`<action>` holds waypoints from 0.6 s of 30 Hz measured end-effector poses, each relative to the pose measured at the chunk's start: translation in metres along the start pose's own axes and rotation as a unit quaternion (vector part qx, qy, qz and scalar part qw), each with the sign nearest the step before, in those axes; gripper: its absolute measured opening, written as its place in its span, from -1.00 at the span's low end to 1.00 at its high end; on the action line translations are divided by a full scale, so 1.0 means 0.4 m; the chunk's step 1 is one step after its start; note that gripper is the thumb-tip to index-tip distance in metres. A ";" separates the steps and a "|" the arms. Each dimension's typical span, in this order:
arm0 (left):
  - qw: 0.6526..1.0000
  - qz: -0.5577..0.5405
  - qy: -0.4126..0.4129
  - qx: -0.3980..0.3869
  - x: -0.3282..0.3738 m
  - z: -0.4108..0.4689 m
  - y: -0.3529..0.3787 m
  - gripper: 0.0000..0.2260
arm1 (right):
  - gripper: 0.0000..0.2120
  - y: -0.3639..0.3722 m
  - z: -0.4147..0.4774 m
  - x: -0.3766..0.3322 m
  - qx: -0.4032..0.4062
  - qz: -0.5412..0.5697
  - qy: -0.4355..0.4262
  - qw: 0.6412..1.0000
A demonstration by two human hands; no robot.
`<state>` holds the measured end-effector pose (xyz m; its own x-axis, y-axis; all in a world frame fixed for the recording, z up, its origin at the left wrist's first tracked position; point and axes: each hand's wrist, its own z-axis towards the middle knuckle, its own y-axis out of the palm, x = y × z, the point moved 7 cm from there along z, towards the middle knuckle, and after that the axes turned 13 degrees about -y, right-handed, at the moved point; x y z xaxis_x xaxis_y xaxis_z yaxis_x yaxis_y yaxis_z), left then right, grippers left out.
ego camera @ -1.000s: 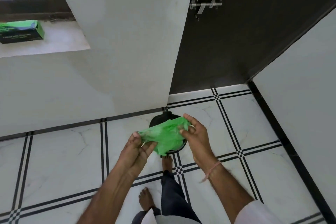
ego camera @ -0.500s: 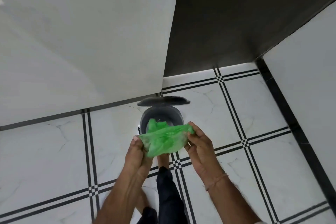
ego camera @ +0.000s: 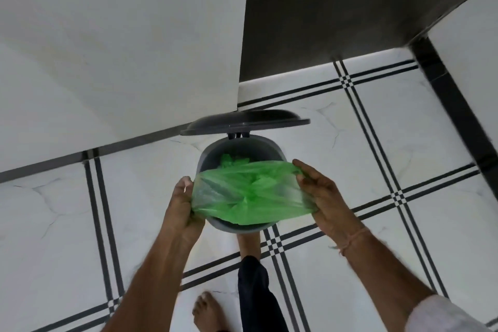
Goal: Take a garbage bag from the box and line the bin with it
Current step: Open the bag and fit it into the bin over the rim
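Two grips are now held wider apart than half a second ago: the left grip (ego camera: 180,205) is curled round one edge of the garbage bag (ego camera: 250,191) and the opposite edge is pinched by the right grip (ego camera: 320,197). The green film, bunched before, is now stretched across the mouth of the bin (ego camera: 237,227), with part of it hanging inside. The lid (ego camera: 245,121), down a second ago, is raised, and a bare foot (ego camera: 249,244) is set at the bin's base. Lining is judged begun; the bag's edge is not yet folded over the rim
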<state>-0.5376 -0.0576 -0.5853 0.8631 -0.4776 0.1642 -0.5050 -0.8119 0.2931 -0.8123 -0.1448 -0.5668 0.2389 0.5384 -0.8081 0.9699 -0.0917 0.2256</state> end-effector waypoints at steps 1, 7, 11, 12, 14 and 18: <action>1.000 0.017 0.008 -0.004 0.003 0.016 -0.011 -0.76 | -0.58 -0.002 0.015 0.002 -0.020 -0.032 -0.013 0.999; 0.987 0.130 0.087 -0.021 0.020 0.146 -0.041 -0.72 | -0.67 0.009 0.112 0.085 -0.098 -0.140 -0.077 0.982; 0.965 0.206 0.162 0.013 0.079 0.180 -0.043 -0.66 | -0.65 -0.003 0.176 0.088 -0.062 -0.242 -0.140 0.958; 0.945 0.268 0.185 0.012 0.082 0.180 -0.033 -0.62 | -0.61 -0.001 0.187 0.088 -0.064 -0.295 -0.162 0.939; 0.889 0.393 0.232 0.028 0.077 0.180 -0.021 -0.54 | -0.53 0.032 0.189 0.081 -0.097 -0.458 -0.229 0.854; 0.811 0.474 0.325 0.109 0.090 0.180 -0.034 -0.45 | -0.42 0.086 0.165 0.063 -0.107 -0.616 -0.329 0.708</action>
<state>-0.5000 -0.0879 -0.6513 -0.1293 -0.7013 0.7011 -0.8714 -0.2570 -0.4178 -0.7698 -0.1896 -0.6154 -0.7434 -0.4138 -0.5255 0.4485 0.2745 -0.8506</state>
